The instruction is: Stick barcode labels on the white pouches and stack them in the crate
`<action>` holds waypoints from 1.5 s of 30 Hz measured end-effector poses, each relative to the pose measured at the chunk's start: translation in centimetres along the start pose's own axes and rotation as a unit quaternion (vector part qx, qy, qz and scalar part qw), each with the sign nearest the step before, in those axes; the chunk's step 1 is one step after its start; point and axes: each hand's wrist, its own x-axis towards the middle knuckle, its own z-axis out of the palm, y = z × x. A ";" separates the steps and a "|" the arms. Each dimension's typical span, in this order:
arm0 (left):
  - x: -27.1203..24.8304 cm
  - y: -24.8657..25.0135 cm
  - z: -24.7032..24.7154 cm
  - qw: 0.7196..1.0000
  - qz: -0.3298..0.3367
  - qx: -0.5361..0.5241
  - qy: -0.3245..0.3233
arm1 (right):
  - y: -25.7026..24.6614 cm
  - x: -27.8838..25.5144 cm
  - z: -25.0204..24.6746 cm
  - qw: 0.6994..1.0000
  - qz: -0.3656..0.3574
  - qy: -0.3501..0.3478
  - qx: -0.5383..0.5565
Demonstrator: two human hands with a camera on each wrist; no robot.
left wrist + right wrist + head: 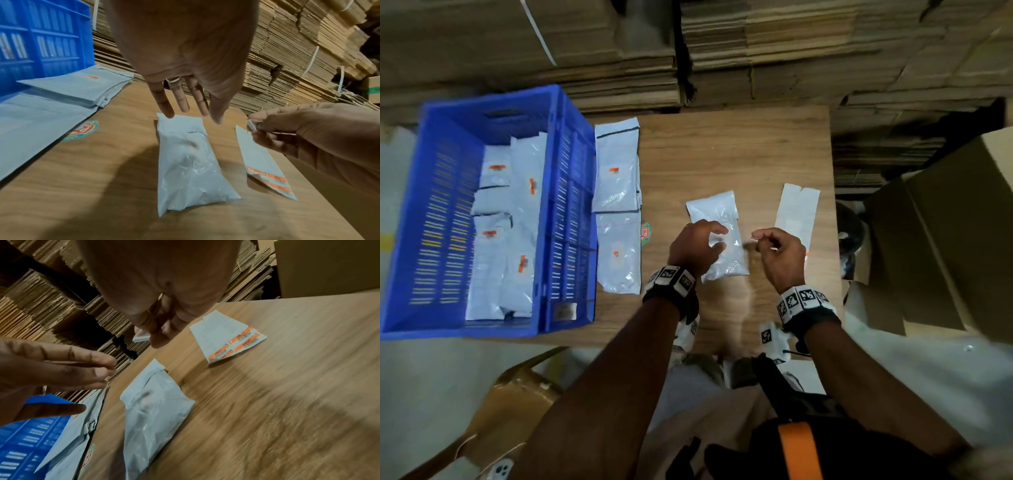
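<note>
A white pouch (722,219) lies flat at the middle of the wooden table (739,154); I see no label on it (185,170). My left hand (702,243) is over it with straight, spread fingers (164,107) above its far end; I cannot tell if they touch. Just right of the pouch, my right hand (765,238) pinches a small barcode label (252,125) between thumb and fingers. The label sheet (796,216) with orange labels (236,344) lies to the right. The blue crate (431,222) at left holds several labelled pouches (489,253).
Two piles of white pouches (616,171) lie against the crate's right wall, with a round sticker (645,234) beside them. Stacks of flat cardboard (756,51) rise behind the table. An open cardboard box (945,240) stands at the right and another (510,411) at the lower left.
</note>
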 end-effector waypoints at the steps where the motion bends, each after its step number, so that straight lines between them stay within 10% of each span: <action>1: 0.2 0.2 -0.1 1.000 0.004 0.002 -0.007 | 0.1 0.0 0.0 1.000 0.003 0.013 0.001; 22: 4.7 7.8 4.9 0.993 0.086 0.069 -0.030 | 7.2 1.1 -8.1 0.964 0.048 0.250 0.072; 45: 10.9 16.0 17.9 0.994 0.016 0.109 0.000 | 19.3 17.1 -19.6 0.977 0.156 0.121 -0.081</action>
